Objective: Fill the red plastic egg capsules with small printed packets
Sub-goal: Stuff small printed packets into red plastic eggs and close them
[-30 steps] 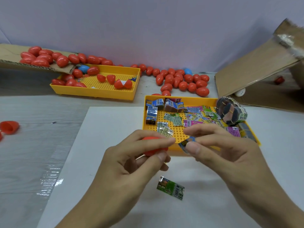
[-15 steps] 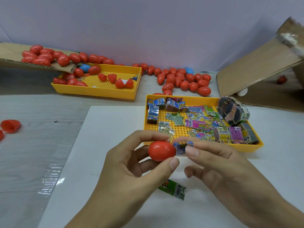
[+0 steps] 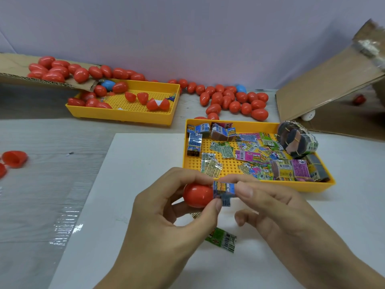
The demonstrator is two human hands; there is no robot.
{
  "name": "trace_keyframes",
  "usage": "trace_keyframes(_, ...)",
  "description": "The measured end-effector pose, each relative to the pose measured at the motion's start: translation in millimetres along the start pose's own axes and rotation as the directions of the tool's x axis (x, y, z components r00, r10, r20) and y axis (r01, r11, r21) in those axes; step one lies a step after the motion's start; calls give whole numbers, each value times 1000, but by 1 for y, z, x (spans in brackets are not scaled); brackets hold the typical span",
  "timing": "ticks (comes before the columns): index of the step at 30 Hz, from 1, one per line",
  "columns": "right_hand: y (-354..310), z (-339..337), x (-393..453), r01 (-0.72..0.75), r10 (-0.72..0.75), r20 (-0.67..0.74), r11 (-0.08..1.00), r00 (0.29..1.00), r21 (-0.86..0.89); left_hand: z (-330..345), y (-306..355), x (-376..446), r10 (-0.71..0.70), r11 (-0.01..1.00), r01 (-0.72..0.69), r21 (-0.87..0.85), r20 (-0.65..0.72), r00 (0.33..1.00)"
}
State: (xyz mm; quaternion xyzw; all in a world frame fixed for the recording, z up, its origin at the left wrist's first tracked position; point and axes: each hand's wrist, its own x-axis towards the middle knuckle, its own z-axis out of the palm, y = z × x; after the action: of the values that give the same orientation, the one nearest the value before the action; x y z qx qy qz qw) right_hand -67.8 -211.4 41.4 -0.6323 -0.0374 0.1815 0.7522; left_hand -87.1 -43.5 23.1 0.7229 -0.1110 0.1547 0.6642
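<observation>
My left hand (image 3: 166,217) grips a red egg capsule half (image 3: 196,195) between thumb and fingers, its open end facing right. My right hand (image 3: 277,211) pinches a small folded printed packet (image 3: 224,191) and holds it right at the capsule's opening. A green printed packet (image 3: 223,240) lies on the white sheet below both hands. Behind them, a yellow tray (image 3: 260,124) holds several printed packets and banded bundles (image 3: 296,141).
A second yellow tray (image 3: 125,115) at the back left holds red capsule halves. Closed red capsules are piled on cardboard (image 3: 12,67) and along the wall (image 3: 235,101). Loose red halves (image 3: 14,158) lie far left. An open cardboard box (image 3: 325,88) stands at the right.
Both hands dropped slightly toward me. The red capsule half came into plain view, and my right hand brought the packet up against its opening.
</observation>
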Motion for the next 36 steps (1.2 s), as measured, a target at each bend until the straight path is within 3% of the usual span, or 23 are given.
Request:
trace_keyframes(13, 1, 1, -2, 70, -73, -80, 997, 994, -38, 2, -1, -3, -8, 1000, 8, 0, 29, 1000)
trace_keyframes(28, 0, 0, -2, 0, 10, -98, 995, 995, 97, 3, 0, -5, -88, 996, 90, -21, 82, 993)
trace_keyframes(36, 5, 0, -1, 81, -89, -113, 994, 990, -76, 3, -2, -5, -39, 999, 38, 21, 57, 998)
